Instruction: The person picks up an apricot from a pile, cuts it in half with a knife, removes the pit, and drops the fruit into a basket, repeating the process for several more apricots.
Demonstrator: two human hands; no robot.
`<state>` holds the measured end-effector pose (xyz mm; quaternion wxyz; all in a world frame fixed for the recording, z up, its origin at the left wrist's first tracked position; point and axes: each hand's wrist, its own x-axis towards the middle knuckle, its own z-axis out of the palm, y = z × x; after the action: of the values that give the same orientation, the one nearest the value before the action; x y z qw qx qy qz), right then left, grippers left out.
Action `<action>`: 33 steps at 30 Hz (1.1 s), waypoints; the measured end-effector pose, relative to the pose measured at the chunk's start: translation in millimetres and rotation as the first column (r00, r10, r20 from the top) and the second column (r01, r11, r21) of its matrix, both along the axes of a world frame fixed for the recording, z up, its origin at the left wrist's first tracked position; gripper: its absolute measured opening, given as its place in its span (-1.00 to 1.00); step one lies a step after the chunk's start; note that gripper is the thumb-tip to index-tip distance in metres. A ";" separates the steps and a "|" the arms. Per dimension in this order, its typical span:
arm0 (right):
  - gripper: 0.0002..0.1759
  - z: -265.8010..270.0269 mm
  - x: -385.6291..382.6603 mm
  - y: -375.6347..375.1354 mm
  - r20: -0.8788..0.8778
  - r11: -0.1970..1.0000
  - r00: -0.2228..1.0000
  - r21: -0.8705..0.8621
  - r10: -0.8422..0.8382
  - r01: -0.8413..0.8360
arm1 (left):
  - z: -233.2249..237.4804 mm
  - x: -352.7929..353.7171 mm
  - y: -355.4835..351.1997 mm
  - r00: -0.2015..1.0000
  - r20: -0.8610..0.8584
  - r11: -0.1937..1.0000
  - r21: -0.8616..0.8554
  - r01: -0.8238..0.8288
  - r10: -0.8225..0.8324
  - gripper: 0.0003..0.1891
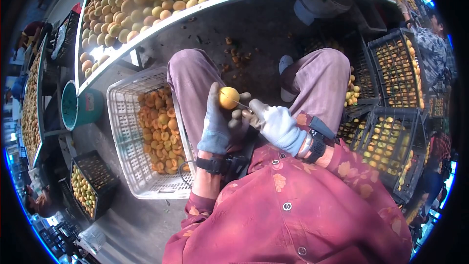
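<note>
I see left hand (215,122) fingers clamped on apricot (228,98) | right hand (277,124) fingers closed round knife (242,104), blade touching apricot just beside left fingertips | white crate (128,132) of halves left of them

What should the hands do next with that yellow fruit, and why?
Probably press the knife into the fruit and turn it to split it. The left hand grips the fruit, which looks whole, the right hand has the blade at its side, and the white crate nearby holds cut halves.
</note>
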<state>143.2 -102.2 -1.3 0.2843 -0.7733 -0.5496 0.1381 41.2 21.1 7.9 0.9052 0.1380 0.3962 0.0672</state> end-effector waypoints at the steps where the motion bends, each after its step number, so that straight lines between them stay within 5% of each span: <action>1: -0.71 1.0 1.9 -1.7 0.017 1.000 1.000 -0.023 -0.012 0.012 | 4.5 2.7 -1.4 0.996 -0.091 0.999 0.033 -0.013 0.016 -0.13; 7: -0.69 -2.0 0.2 -4.1 0.095 1.000 0.995 -0.020 0.003 -0.002 | 3.2 -2.3 -5.5 0.998 -0.044 0.988 0.150 0.041 -0.034 -0.16; 12: -0.69 -6.8 -4.7 -1.4 -0.290 0.998 0.956 0.036 -0.040 0.052 | -6.4 -6.9 -7.7 0.996 -0.086 0.923 0.380 0.063 -0.033 -0.25; 16: -0.68 -11.2 -16.2 -2.6 -0.351 0.994 0.931 0.011 -0.101 0.112 | -5.4 -9.3 -13.6 0.995 -0.101 0.834 0.548 0.060 -0.005 -0.23; 19: -0.67 -1.8 -18.9 -2.7 -0.495 0.986 0.856 -0.016 -0.153 0.167 | -7.8 -12.5 -12.4 0.998 -0.050 0.809 0.585 0.059 -0.037 -0.21; 23: -0.66 6.2 -5.7 -7.1 -0.368 1.000 0.929 0.005 -0.026 0.030 | -4.7 -15.4 -9.2 0.999 0.014 0.871 0.490 0.027 -0.039 -0.18; 26: -0.66 14.3 1.1 -14.5 -0.301 0.999 0.954 0.054 0.006 0.011 | -11.8 -12.3 -6.5 0.975 0.209 0.917 0.369 -0.154 0.080 -0.12; 28: -0.68 36.1 6.6 -12.2 -0.743 0.965 0.635 -0.055 -0.212 0.258 | -8.8 -14.3 -7.4 0.992 0.128 0.896 0.440 -0.063 0.006 -0.14; 30: -0.67 42.5 8.8 2.9 -0.774 0.932 0.564 -0.090 -0.287 0.350 | -17.2 -15.9 -10.4 0.991 0.066 0.795 0.604 0.051 -0.113 -0.18; 31: -0.61 30.5 15.8 5.9 -0.682 0.971 0.698 -0.076 -0.217 0.227 | -26.4 -15.8 -19.9 0.999 -0.013 0.770 0.636 0.036 -0.035 -0.25; 32: -0.54 18.8 22.9 9.2 -0.575 0.992 0.808 -0.079 -0.126 0.099 | -51.8 -16.6 -20.7 0.995 0.022 0.646 0.762 0.043 -0.093 -0.34; 33: -0.46 21.4 24.4 16.3 -0.678 0.975 0.704 -0.196 -0.211 0.104 | -37.2 -13.4 -21.7 0.992 -0.084 0.380 0.918 0.113 -0.093 -0.45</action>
<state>167.6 -85.9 20.2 0.4242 -0.7273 -0.3232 0.4320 27.8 -0.6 -29.3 0.6761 0.6408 0.2915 0.2176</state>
